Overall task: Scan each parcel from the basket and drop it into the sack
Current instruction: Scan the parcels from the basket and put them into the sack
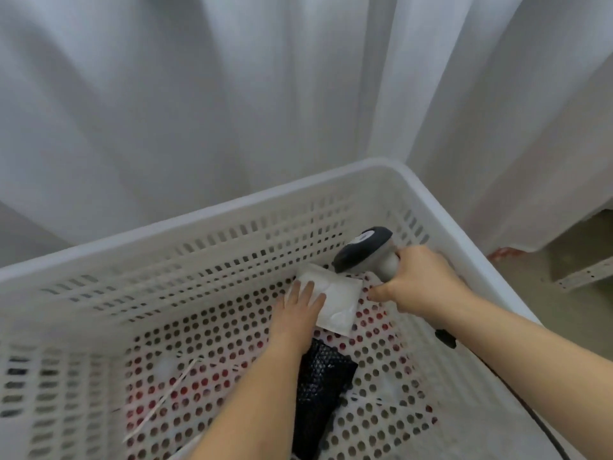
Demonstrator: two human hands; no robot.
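Head view shows the white perforated basket [447,207] filling the lower frame, nearly emptied: we count two parcels left on its floor, a white padded mailer [341,300] at centre and a black bubble mailer [318,386] below it. The left hand [298,310] lies on the white mailer with fingers straight and spread, pressing it flat; the right hand [418,280] is curled round the handle of the barcode scanner [365,250], head aimed down over the mailer. We judge the task far advanced, with this scan under way and both drops outstanding. The sack is not in view. High basket walls hem the hands at upper right; the scanner cable [544,429] trails across the right rim. White curtain [199,94] hangs close behind.
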